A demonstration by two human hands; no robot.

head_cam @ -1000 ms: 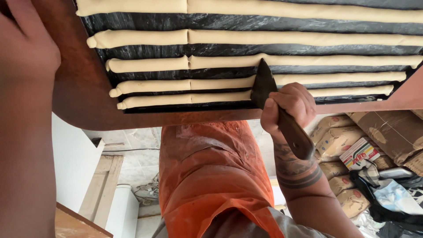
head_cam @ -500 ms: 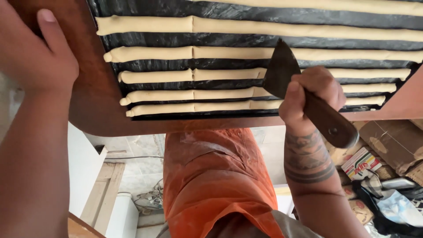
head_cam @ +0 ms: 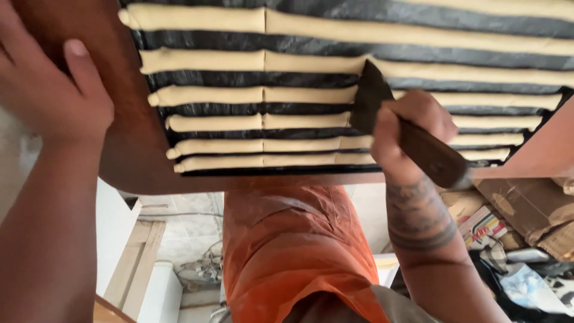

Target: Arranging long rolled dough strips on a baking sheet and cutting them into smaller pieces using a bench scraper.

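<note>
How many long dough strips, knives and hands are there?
Dough strips: 7 rows in view, more may lie beyond the frame
Knife: 1, gripped in the right hand
Hands: 2, counting the left hand by the wooden table
Total: 10

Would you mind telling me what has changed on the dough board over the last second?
The right hand has carried the scraper up from the lower dough strips to the third strip from the top. The left hand, with its thumb now showing, rests on the board edge. The scraper stays gripped; the strips lie in their rows on the black sheet as before.
</note>
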